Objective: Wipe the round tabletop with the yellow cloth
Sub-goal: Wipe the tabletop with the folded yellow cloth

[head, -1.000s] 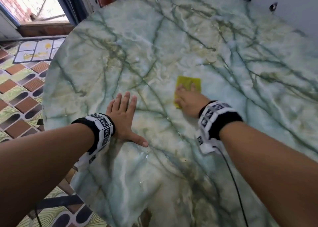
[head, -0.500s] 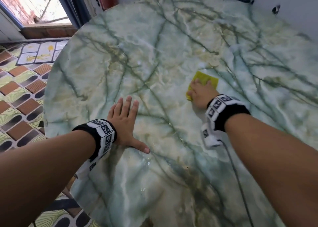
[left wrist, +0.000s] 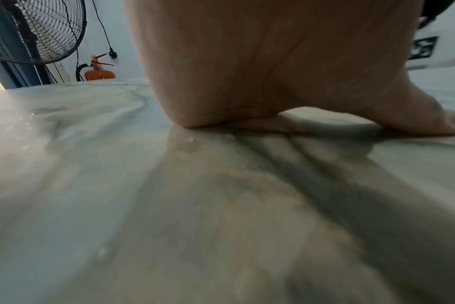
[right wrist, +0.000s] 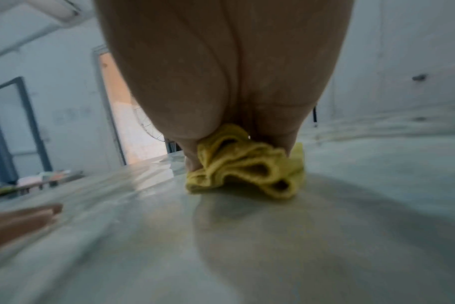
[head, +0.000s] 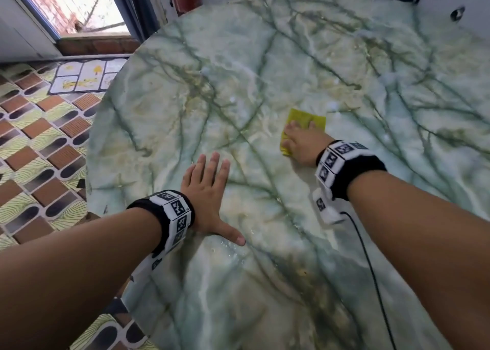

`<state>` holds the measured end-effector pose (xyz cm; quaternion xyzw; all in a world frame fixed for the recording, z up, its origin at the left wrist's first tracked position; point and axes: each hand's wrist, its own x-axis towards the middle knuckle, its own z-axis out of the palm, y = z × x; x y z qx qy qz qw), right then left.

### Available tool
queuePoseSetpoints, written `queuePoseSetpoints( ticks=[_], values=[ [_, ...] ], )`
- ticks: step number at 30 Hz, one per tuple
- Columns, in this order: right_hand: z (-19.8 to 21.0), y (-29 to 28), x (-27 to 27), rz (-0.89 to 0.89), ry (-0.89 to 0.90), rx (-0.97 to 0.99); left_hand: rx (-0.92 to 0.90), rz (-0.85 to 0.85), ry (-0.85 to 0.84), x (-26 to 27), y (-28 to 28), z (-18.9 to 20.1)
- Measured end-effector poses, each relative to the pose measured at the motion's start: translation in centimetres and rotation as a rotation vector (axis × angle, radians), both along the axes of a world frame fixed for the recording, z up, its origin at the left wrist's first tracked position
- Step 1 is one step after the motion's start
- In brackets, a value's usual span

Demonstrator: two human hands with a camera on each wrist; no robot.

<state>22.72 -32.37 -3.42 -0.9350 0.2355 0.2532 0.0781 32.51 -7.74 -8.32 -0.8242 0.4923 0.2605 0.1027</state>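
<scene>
Your right hand [head: 305, 144] lies on the cloth [head: 305, 117] on the tabletop [head: 265, 71]; your left hand [head: 206, 190] lies flat to its left, nearer you.

The left hand [head: 205, 190] lies flat, fingers straight and together, thumb spread to the right. The right hand [head: 302, 144], farther and to the right, presses palm-down, arm outstretched.

The round marbled tabletop [head: 291, 58] bears a yellow cloth [head: 305, 117], two pressing hands and water droplets [head: 233, 254].
</scene>
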Motion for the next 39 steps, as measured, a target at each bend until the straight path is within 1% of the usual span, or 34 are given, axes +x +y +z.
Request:
queuePoseSetpoints(
  ticks=[2,4,6,8,10,12,14,15,16,18,21,24,25,26,27,28,30,32,33,35,36,39],
  values=[
    [-0.4,1.7,2.7,0.080,-0.019,-0.019,0.002,-0.002,-0.001,0.1,0.0,0.0],
    [-1.0,5.0,4.3,0.214,-0.020,0.044,0.006,-0.006,-0.001,0.1,0.0,0.0],
    [-1.1,8.3,3.5,0.311,-0.017,0.156,0.013,-0.009,-0.004,0.1,0.0,0.1],
    [-1.3,8.8,0.6,0.296,-0.046,0.265,0.002,-0.005,-0.008,0.1,0.1,0.0],
    [-1.5,6.8,-3.4,0.232,-0.044,0.317,-0.015,0.001,-0.008,0.2,0.1,-0.1],
    [-1.4,3.2,-6.7,0.058,-0.039,0.300,-0.028,0.004,-0.011,0.2,0.1,-0.2],
    [-0.6,-0.1,-8.0,-0.142,-0.052,0.223,-0.032,0.007,-0.016,0.2,0.1,-0.2],
    [-0.4,-1.1,-7.7,-0.197,-0.055,0.179,-0.032,0.009,-0.020,0.1,0.1,-0.2],
    [-0.3,-1.4,-7.0,-0.212,-0.055,0.140,-0.034,0.013,-0.022,0.1,0.1,-0.3],
    [-0.5,0.2,-4.9,-0.161,-0.064,0.092,-0.040,0.022,-0.026,0.0,0.1,-0.3],
    [-1.3,6.2,-3.6,-0.024,-0.108,0.156,-0.019,0.026,-0.027,0.0,0.1,-0.2],
    [-0.9,12.4,-6.8,0.174,-0.084,0.254,-0.001,0.022,-0.032,0.1,0.0,0.0],
    [-1.0,13.1,-8.6,0.228,-0.069,0.261,-0.006,0.022,-0.032,0.1,0.0,-0.1],
    [-1.1,12.9,-10.6,0.244,-0.056,0.271,-0.012,0.022,-0.033,0.1,0.0,0.0],
    [-1.3,11.9,-12.4,0.211,-0.051,0.291,-0.011,0.020,-0.031,0.1,0.0,0.0],
    [-1.4,10.3,-14.1,0.138,-0.053,0.300,-0.004,0.019,-0.027,0.0,-0.1,0.1],
    [-1.3,6.2,-16.0,-0.067,-0.047,0.244,-0.001,0.015,-0.030,0.0,-0.3,0.2],
    [-0.9,2.9,-15.7,-0.226,-0.047,0.165,-0.008,0.021,-0.031,-0.1,-0.3,0.3],
    [-0.5,2.3,-15.0,-0.252,-0.057,0.141,-0.009,0.026,-0.025,-0.2,-0.2,0.4],
    [-0.5,3.2,-12.8,-0.217,-0.076,0.123,-0.018,0.034,-0.015,-0.3,0.0,0.4],
    [-0.7,4.8,-11.8,-0.159,-0.091,0.143,-0.024,0.040,-0.013,-0.3,0.1,0.5],
    [-1.7,11.9,-11.6,0.120,-0.098,0.270,-0.094,0.060,-0.011,-0.7,0.6,0.9]
  ],
)
